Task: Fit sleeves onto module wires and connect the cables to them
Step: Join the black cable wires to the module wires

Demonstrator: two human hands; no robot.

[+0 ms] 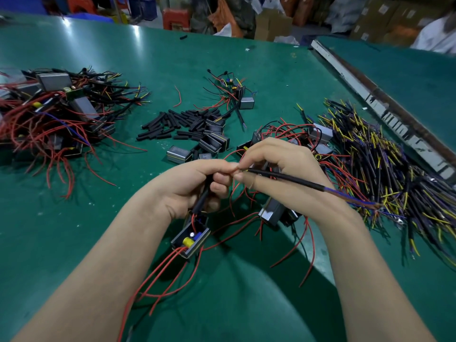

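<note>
Left hand (pixel 195 183): frame centre, fingers curled round a black sleeve (pixel 201 202), thumb and forefinger pinching wire ends.
Right hand (pixel 278 169): pinching the black cable (pixel 291 180).
Cable axis: from the fingertips toward lower right, blue end outermost.
Module (pixel 190 239): hangs below the left hand, open side up, red wires (pixel 158 275) trailing toward lower left.
Loose sleeves (pixel 177 124): upper centre on the green table (pixel 74 218).

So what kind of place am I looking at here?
Probably a small electronics assembly workshop: a green work table with piles of wired modules, loose black sleeves, a heap of cables, and stacked cartons behind.
</note>
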